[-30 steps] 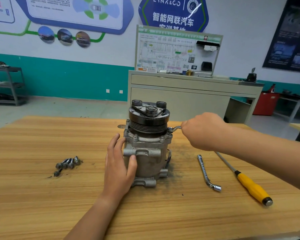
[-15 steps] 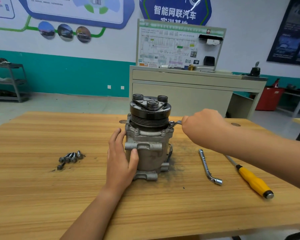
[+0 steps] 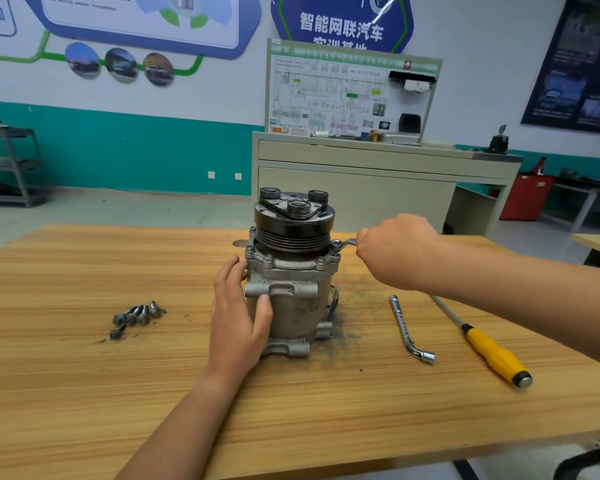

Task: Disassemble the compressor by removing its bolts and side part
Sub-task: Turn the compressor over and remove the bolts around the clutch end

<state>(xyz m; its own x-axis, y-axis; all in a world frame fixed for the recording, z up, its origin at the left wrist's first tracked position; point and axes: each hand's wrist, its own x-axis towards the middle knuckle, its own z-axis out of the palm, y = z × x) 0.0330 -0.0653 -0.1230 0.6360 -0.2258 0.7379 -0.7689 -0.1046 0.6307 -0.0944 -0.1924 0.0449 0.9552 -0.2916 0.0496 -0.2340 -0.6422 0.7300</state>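
Head view: I see the compressor standing upright at frame centre on a wooden table. My left hand grips its body from the left. My right hand, just right of it, is clenched round a wrench whose end sits on the compressor's upper flange. Loose bolts lie at left.

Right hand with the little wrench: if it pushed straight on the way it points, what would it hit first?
Probably the compressor: the right hand points left along its wrench, whose end sits on a flange bolt, with the black pulley just beyond. Depth is unclear.
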